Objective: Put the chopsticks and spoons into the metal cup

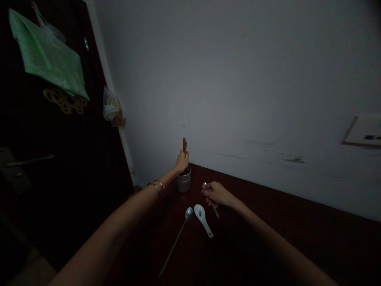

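My left hand (182,161) is closed around wooden chopsticks (185,145), which stand upright at the mouth of a grey cylindrical holder (183,182). Their lower ends are hidden by the hand and the holder's rim. Over the table, my right hand (216,194) grips a small metal spoon (215,211) by its middle, with the bowl showing above the fingers and the handle end below. Left of that hand lies a white ceramic soup spoon (203,221) with a blue mark in its bowl. Beside it rests a long-handled metal spoon (180,232), bowl end away from me.
The dark red table (253,190) meets a pale wall (226,87) at its back edge. On the left stands a dark door (74,159) with a green cloth (49,57) hanging on it. A wall socket (366,131) is at the right.
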The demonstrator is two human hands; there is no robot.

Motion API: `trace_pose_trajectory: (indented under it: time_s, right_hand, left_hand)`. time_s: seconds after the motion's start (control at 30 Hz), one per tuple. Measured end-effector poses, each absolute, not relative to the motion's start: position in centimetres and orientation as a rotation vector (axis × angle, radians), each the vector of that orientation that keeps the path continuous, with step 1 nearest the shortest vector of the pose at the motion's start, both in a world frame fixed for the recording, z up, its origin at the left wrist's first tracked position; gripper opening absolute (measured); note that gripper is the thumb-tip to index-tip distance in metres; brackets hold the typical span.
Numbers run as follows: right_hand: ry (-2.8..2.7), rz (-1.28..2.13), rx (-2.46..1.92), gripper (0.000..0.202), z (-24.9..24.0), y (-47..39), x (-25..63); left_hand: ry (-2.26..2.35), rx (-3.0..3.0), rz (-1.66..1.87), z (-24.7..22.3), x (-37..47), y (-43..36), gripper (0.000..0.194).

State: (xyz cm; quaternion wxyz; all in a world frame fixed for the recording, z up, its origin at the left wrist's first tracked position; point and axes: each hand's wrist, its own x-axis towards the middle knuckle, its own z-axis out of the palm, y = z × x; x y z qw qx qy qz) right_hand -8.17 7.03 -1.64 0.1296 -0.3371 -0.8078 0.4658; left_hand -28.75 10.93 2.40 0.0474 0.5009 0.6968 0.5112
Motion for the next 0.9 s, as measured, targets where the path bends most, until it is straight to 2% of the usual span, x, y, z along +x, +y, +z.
trace_pose_trajectory:
  time_s: [0.47,0.7,0.77,0.9]
  right_hand:
    - [-2.278,1.35,-0.972,0.018,-1.2,8.3,-7.8]
    - [-2.125,1.388,-0.918,0.023,0.9,8.8,-7.7]
    - [-2.063,1.287,-0.891,0.024,2.3,9.2,-7.8]
    - [-1.981,0.867,-0.739,0.027,6.8,9.8,-8.5]
  left_hand:
    - [2.046,1.531,1.654,5.4,-28.9,10.6,0.014]
    - [1.803,1.498,1.887,8.3,-29.4,10.3,0.012]
    - [1.674,1.471,1.999,9.8,-29.1,9.9,0.01]
    - [1.412,1.409,2.118,13.0,-27.1,8.6,0.008]
